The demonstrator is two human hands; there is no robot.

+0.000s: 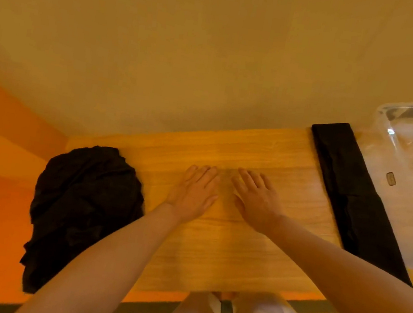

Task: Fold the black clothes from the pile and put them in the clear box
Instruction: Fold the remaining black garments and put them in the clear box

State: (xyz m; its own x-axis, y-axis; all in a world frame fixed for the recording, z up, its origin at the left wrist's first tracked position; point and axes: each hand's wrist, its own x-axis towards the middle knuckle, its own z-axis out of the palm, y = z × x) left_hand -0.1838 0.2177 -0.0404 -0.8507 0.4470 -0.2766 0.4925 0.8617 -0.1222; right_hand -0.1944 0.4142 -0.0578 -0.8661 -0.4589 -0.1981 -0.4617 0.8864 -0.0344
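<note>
Both flat hands, left hand [193, 191] and right hand [256, 200], are being rested on the table [225, 253] (nothing held); the pile [85, 208] at nine o'clock could be knocked off.

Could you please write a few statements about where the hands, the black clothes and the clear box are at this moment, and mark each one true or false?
1. Both hands lie flat on the wooden table, holding nothing. True: the left hand and the right hand rest open, side by side.
2. The pile of black clothes is at the table's right end. False: it is at the left end.
3. A folded black garment lies on the table beside the clear box. True.
4. The left hand grips the pile. False: it rests on bare wood, apart from the pile.
5. The folded garment is inside the box. False: it lies outside, along its left side.
</note>
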